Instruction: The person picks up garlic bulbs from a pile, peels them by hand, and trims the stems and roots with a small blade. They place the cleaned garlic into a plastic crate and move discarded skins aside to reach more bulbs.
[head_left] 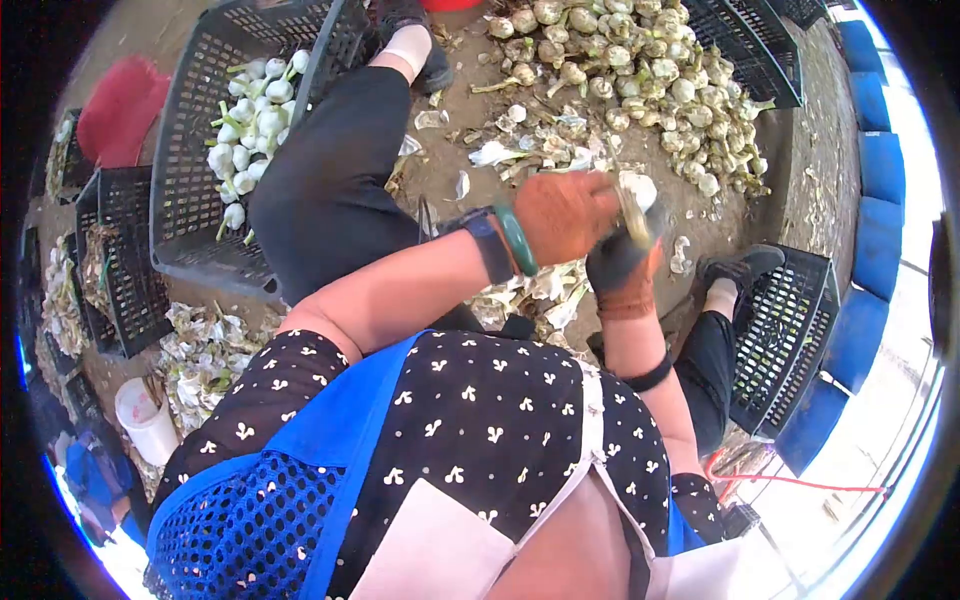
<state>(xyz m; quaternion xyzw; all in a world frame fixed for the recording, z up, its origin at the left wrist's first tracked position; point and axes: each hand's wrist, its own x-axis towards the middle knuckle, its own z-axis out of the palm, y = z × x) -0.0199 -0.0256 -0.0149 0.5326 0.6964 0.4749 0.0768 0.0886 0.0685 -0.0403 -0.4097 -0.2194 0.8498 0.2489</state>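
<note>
A garlic bulb [638, 188] with a white, bare side shows just above my right hand [625, 270], which is closed around it in a glove with a dark palm. My left hand [565, 212], in an orange-brown glove, reaches across from the left with its fingers pinched at the bulb. Between both hands a tan strip of garlic skin [634, 215] is smeared by motion. The exact grip of the fingertips is partly hidden. Beyond the hands lies a heap of unpeeled garlic [640, 70], brownish and with stalks.
To the left, a black crate [180, 190] holds white peeled garlic [250, 130]. Loose skins [540, 150] litter the ground between my legs. Another black crate [785, 340] stands beside my right foot. A white bucket [145, 420] and a red seat [122, 110] are at far left.
</note>
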